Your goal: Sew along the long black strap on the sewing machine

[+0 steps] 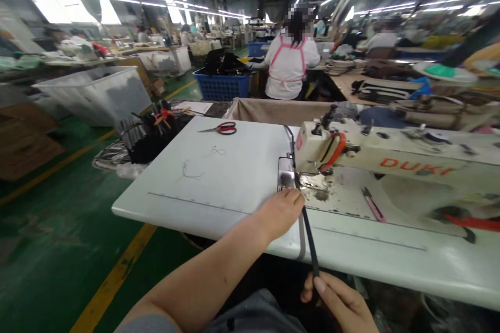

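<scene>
A narrow black strap [308, 231] runs from under the needle of the cream sewing machine [390, 158] down over the table's near edge. My left hand [279, 213] rests on the white table [226, 177] just before the metal needle plate [286, 177], fingers closed and pressed against the strap. My right hand [339, 304] is below the table edge, pinching the strap's lower end between thumb and fingers.
Red-handled scissors [222, 128] lie at the table's far side. A pink tool [374, 206] lies beside the machine. Black bundles [150, 135] sit off the table's left corner. A person in a white shirt [291, 62] works ahead, next to a blue crate [222, 86].
</scene>
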Motion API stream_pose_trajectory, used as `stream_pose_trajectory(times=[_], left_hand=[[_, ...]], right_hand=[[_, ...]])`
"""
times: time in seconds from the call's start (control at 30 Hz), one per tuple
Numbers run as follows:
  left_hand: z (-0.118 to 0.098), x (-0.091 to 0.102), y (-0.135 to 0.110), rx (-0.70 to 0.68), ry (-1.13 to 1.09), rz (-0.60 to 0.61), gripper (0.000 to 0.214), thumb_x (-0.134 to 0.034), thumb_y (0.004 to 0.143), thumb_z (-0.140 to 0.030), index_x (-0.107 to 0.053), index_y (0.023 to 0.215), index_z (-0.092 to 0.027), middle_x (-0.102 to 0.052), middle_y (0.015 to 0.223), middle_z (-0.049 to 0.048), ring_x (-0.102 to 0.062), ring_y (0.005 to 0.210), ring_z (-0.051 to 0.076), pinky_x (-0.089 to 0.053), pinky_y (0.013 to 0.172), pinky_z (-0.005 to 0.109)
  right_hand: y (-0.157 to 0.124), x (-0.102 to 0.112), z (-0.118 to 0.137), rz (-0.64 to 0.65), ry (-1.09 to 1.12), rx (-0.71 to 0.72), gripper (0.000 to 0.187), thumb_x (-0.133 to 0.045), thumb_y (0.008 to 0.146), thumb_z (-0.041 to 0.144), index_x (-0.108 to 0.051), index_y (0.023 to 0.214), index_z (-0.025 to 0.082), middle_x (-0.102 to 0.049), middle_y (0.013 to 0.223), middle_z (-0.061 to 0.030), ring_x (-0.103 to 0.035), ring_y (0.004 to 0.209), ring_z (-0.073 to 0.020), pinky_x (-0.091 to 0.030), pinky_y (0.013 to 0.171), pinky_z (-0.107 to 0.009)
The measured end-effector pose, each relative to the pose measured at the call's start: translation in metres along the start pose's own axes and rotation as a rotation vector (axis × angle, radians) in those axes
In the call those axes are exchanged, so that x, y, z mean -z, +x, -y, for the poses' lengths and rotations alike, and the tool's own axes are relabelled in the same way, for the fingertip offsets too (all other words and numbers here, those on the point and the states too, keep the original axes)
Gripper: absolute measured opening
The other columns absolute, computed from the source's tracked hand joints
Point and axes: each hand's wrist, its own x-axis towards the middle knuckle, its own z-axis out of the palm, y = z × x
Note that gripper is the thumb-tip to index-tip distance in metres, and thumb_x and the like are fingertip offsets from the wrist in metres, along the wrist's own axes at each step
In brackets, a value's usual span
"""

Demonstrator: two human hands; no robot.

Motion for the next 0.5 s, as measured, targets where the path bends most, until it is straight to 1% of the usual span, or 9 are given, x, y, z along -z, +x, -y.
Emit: stream_pose_trajectory(times=[0.13,0.27,0.37,0.5], left_hand=[[0.001,-0.007,-0.001,-0.029,0.002,-0.023,0.021,-0.048,0.101,-0.007,-0.06,0.117,-0.013,-0.066,0.122,0.0143,-0.066,0.119,0.024,-0.049,0.114,0.038],[0.002,-0.015,-0.002,-0.048,0.049,-0.018,0.025,-0.047,0.1,-0.006,-0.06,0.12,-0.013,-0.067,0.126,0.0131,-0.062,0.129,0.025,-0.045,0.119,0.04],[0.002,-0.018,0.001,-0.022,0.06,-0.045,0.027,-0.046,0.102,-0.011,-0.059,0.125,-0.012,-0.066,0.133,0.0143,-0.059,0.135,0.026,-0.044,0.12,0.043],[0.001,-0.02,0.003,-0.011,0.075,-0.08,0.028,-0.046,0.103,-0.014,-0.059,0.127,-0.009,-0.066,0.134,0.0168,-0.059,0.134,0.027,-0.043,0.122,0.042]], right_hand=[[-0.004,-0.005,0.008,0.005,0.015,0.025,0.046,-0.072,0.088,0.063,-0.079,0.073,0.02,-0.073,0.069,-0.0056,-0.059,0.069,-0.0214,-0.046,0.068,-0.032],[-0.005,-0.004,0.008,0.033,0.048,0.025,0.048,-0.07,0.09,0.063,-0.078,0.072,0.019,-0.07,0.066,-0.0044,-0.056,0.067,-0.0191,-0.042,0.067,-0.031],[-0.003,-0.002,0.006,0.056,0.053,0.019,0.051,-0.069,0.091,0.065,-0.078,0.072,0.018,-0.07,0.065,-0.0041,-0.055,0.066,-0.0181,-0.041,0.066,-0.03],[-0.003,-0.002,0.003,0.068,0.072,0.018,0.052,-0.068,0.091,0.066,-0.078,0.074,0.018,-0.069,0.065,-0.0037,-0.054,0.064,-0.0174,-0.04,0.066,-0.03]])
